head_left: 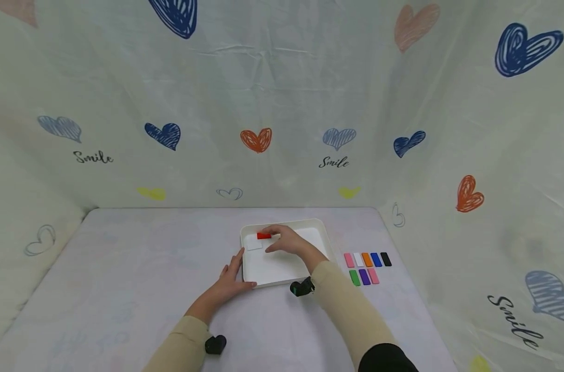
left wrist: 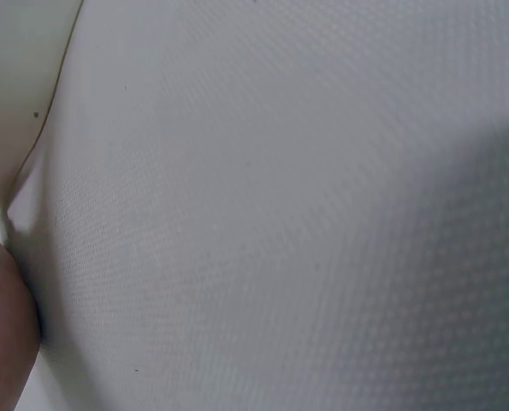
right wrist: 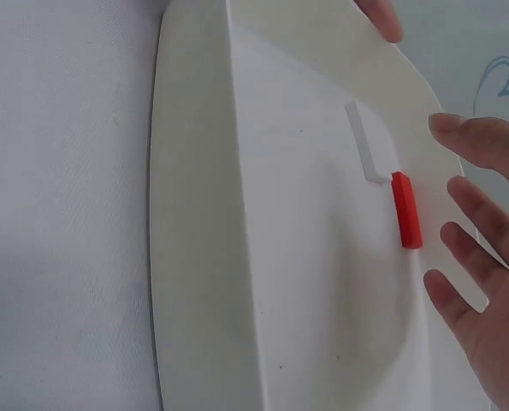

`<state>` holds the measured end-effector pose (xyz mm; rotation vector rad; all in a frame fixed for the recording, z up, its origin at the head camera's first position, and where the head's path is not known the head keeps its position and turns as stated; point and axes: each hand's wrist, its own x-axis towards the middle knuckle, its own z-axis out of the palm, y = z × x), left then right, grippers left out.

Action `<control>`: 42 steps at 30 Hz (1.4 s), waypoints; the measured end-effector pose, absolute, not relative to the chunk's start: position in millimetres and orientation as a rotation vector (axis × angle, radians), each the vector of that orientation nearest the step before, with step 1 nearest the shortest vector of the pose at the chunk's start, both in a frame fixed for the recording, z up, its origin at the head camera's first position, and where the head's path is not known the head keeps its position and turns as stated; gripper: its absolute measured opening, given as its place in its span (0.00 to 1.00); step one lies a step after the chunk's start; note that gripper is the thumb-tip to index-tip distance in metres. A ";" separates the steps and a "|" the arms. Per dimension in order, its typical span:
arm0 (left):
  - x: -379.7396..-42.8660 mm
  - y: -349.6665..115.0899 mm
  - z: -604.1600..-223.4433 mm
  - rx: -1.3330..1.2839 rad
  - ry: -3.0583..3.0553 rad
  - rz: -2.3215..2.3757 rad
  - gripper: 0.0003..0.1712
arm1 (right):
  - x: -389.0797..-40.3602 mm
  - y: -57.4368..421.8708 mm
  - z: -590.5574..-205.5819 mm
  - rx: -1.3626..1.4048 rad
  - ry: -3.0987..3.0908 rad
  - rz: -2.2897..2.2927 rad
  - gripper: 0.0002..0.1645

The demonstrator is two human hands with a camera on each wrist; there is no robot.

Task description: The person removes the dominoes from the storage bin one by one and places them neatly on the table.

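A white tray [head_left: 282, 274] with raised sides lies on the table. Inside it, towards the far left, a red block [head_left: 263, 235] sits end to end with, or very close to, a white block [right wrist: 369, 145]. My right hand [head_left: 286, 242] hovers over that corner, its fingers spread and apart from the red block in the right wrist view. My left hand [head_left: 228, 281] rests against the tray's near left corner, fingers along the left side and thumb at the front edge. The left wrist view shows only part of this hand [left wrist: 6, 325] beside the tray rim [left wrist: 19, 94].
To the right of the tray, two rows of small coloured blocks lie flat: pink, white, orange, a blue block [head_left: 376, 259] and a black block [head_left: 386, 259] behind; a green block [head_left: 354, 277], purple and pink in front. A heart-printed curtain [head_left: 291, 93] hangs behind the table [head_left: 138, 289].
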<state>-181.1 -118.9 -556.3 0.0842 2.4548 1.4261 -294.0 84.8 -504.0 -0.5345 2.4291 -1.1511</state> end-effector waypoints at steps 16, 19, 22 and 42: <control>-177.1 -113.7 -554.2 0.081 2.427 1.463 0.62 | -306.7 73.7 -511.9 -0.495 2.475 -1.008 0.34; -176.7 -113.6 -553.6 0.087 2.433 1.468 0.62 | -307.3 73.1 -511.8 -0.513 2.466 -1.003 0.34; -176.4 -113.5 -553.6 0.084 2.437 1.458 0.62 | -308.3 72.3 -513.8 -0.527 2.472 -0.986 0.33; -179.1 -117.5 -554.7 0.066 2.469 1.429 0.62 | -308.2 74.6 -521.4 -0.557 2.427 -0.927 0.29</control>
